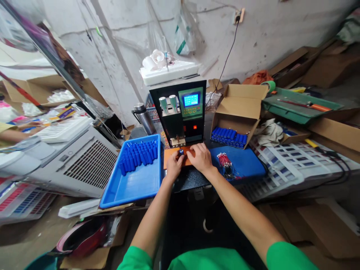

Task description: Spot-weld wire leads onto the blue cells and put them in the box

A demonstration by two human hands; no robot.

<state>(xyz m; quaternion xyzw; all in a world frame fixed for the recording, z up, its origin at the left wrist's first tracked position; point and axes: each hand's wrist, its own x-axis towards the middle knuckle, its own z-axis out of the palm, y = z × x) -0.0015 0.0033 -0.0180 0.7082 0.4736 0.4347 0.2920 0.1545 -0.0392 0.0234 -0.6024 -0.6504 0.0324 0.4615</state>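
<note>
My left hand [173,165] pinches a small blue battery cell [181,152], seen end-on, at the orange plate [168,154] of a black spot welder [197,132]. The cell sits just below the welder's electrodes [178,141]. My right hand [200,157] is close beside it on the right, its fingers bent over the plate; whatever its fingertips hold is too small to make out. To the left, a blue tray [137,182] contains many upright blue cells [139,153]. A bundle of red and black wire leads [224,161] lies on a blue surface [247,163] to the right.
An open cardboard box [242,101] of blue cells stands right of the welder. A steel thermos [144,118] is behind the tray. White foam [168,73] rests atop the welder. A grey air cooler [87,165] and another person's arm [14,134] are at left.
</note>
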